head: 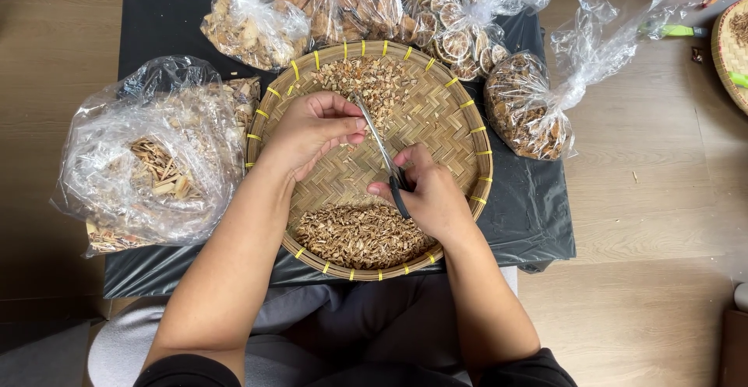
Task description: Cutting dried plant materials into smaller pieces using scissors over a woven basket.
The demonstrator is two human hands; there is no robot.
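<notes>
Near the centre of the frame, a pair of metal scissors with dark handles is gripped by the right hand, its fingers closed through the handles and the blades pointing up and to the left. Just to the left, the left hand is curled, its fingertips pinched together right at the blades; whatever small piece is pinched there cannot be made out.

Both hands are held over a round woven bamboo tray with yellow bindings along its rim. A heap of small tan cut pieces is seen in the lower part of the tray, and a second, looser heap of light brown chips lies in its upper part.

The tray is carried by a black sheet spread on a wooden floor. At the left of the frame a large clear plastic bag of pale wood slivers is found touching the tray's rim. Along the top, knotted clear bags of dried slices and chunks are lined up, and another knotted clear bag of brown dried pieces lies to the right of the tray.
</notes>
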